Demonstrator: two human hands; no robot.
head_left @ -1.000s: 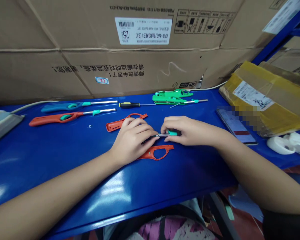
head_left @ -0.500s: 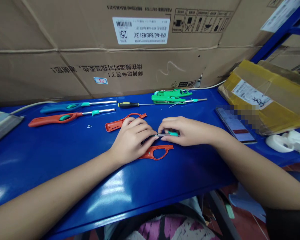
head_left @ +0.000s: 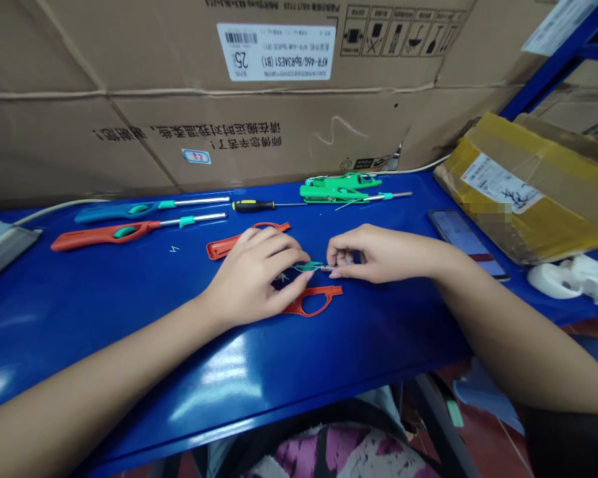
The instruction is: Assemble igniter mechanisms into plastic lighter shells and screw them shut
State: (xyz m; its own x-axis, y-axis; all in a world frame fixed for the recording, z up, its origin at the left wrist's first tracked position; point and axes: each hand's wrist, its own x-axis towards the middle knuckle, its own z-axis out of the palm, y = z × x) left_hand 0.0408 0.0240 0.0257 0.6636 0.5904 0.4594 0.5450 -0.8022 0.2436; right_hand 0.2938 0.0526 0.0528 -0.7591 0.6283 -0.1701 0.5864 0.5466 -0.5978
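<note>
Between my hands is a lighter's inner assembly: a teal plastic piece [head_left: 309,266] with thin wires, and a short stretch of metal tube [head_left: 325,268]. My left hand [head_left: 259,275] pinches the teal end between thumb and fingers. The tube's other end is in the closed fingers of my right hand [head_left: 369,255], which hide most of it. Under my left hand lie two orange lighter shell halves: one [head_left: 222,247] behind the fingers, the other [head_left: 319,302] in front, its trigger loop to the right.
Behind are a blue lighter [head_left: 119,211], an orange lighter [head_left: 99,236], a screwdriver [head_left: 253,206] and green lighter shells [head_left: 333,192] with a metal tube. At right are a phone [head_left: 463,242], a taped box [head_left: 538,192] and a white object [head_left: 553,281]. A large carton [head_left: 144,60] stands at the back.
The teal part, formerly at my right hand, now shows by my left fingertips, with the tube pointing right. My right fingers have curled in more. The view has shifted slightly.
</note>
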